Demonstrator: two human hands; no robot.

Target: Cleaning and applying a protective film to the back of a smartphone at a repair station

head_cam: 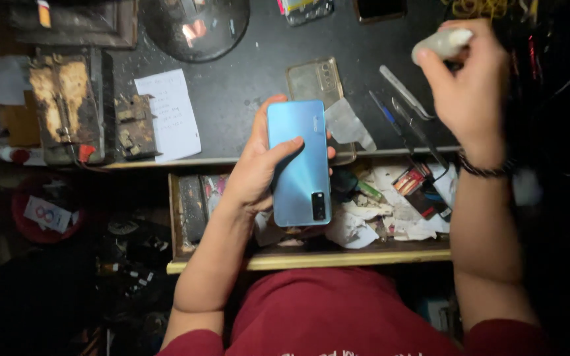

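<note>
Head view: left hand (258, 168) holds blue phone (300, 161).

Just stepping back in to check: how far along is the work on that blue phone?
Done: clear case lies off the phone on the bench. In hand: left hand holds the blue phone back side up; right hand grips a small whitish object. Left: the back looks closed; tweezers lie untouched.
</note>
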